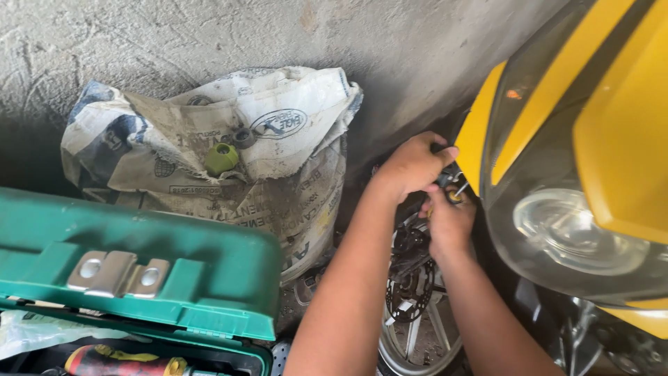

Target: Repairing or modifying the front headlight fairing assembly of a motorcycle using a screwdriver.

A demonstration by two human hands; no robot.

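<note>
My left hand (pixel 412 166) is closed around a dark part tucked beside the yellow motorcycle fairing (pixel 612 132), just above the front wheel (pixel 417 313). Just below it, my right hand (pixel 449 224) grips a small tool with a yellowish tip (pixel 455 197) pointed at the same spot. Both forearms reach up from the bottom of the view. What exactly the left hand holds is hidden by its fingers.
A dirty white woven sack (pixel 229 153) leans on the concrete wall, with a green cap (pixel 221 159) and a dark ring (pixel 244 137) on it. An open green toolbox (pixel 139 278) sits at lower left, a red-handled tool (pixel 111 362) inside. The headlight (pixel 574 233) is at right.
</note>
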